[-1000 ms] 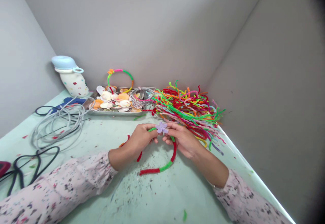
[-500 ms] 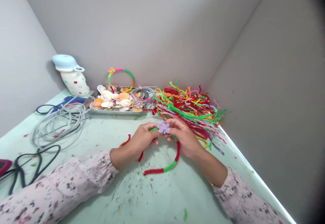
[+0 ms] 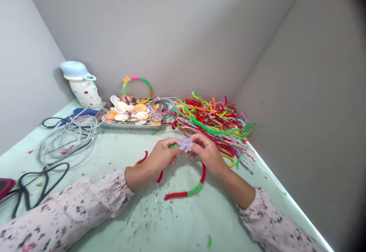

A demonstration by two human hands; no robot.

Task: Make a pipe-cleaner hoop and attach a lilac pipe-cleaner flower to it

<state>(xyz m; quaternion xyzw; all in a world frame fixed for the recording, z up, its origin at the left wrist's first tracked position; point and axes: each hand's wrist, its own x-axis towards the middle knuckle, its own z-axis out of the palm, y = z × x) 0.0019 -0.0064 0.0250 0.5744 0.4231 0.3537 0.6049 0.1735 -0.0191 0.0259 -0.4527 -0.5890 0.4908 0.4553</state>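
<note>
A small purple pipe cleaner flower (image 3: 185, 144) is pinched between my two hands, above the middle of the table. My left hand (image 3: 164, 156) grips the green wire end beside the flower, fingers closed. My right hand (image 3: 208, 153) has thumb and fingers closed on the flower's right side. From under my right hand a red and green wrapped hoop (image 3: 196, 188) curves down and left to a loose red end. Another short red end (image 3: 160, 176) shows below my left hand. The part of the hoop inside my fingers is hidden.
Behind my hands lies a heap of coloured pipe cleaners (image 3: 211, 120). A metal tray (image 3: 131, 126) holds shells, and a finished-looking coloured hoop (image 3: 151, 88) stands in it. To the left are a coil of grey wire (image 3: 67, 137), black cord (image 3: 24, 195) and a white bottle (image 3: 85, 92).
The hoop's free end has swung slightly down and right. My fingers have shifted a little around the purple flower, which stays in nearly the same place.
</note>
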